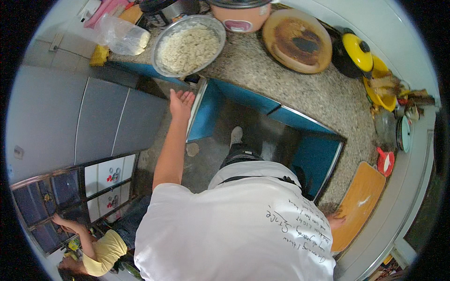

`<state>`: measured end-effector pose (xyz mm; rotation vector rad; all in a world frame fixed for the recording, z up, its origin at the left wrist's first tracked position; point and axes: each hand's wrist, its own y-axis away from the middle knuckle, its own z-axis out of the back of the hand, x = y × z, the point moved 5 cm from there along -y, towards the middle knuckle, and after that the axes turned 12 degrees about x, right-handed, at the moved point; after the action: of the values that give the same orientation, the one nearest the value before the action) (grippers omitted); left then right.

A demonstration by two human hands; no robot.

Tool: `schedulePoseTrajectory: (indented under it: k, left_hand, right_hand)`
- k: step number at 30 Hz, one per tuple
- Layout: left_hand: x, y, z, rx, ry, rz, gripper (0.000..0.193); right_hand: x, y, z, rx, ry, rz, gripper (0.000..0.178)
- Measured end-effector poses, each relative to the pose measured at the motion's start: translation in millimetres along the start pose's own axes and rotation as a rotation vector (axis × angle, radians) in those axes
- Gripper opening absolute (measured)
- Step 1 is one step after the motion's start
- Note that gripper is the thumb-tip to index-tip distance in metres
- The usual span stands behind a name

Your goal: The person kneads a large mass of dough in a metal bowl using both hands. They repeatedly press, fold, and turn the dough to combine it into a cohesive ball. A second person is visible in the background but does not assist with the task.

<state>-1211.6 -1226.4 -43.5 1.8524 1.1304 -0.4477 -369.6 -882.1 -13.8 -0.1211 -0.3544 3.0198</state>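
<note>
Palm up and with fingers extended, my left hand [182, 104] is held empty beside the white edge of an open blue cabinet door [206, 110]. Just beyond it, a metal bowl [156, 60] of pale, crumbly dough or flour [190, 49] sits on the edge of the counter. My right hand [335, 220] lies on the near left edge of a wooden cutting board [363, 203], fingers stretched out. My white shirt hides the right wrist and forearm.
The speckled counter [234, 65] bears a pink rice cooker [241, 18], a round browned wooden lid [297, 41], a black pot with yellow lid [356, 51] and a red-handled item [385, 161]. Left are a grey refrigerator [47, 117] and another person in yellow [105, 253] at a dark cabinet.
</note>
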Motion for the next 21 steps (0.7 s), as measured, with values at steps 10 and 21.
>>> schedulePoseTrajectory:
  k: [10,21]
  left_hand:
    - [-259.0,-378.8,39.5,0.193,0.108,0.327,0.070]
    - [-205.8,-280.6,19.3,0.046,-0.012,0.286,0.051]
  right_hand:
    - [558.3,136.1,96.9,0.230,-0.309,0.527,0.055]
    - [477.4,142.0,93.4,0.418,-0.404,0.491,0.055]
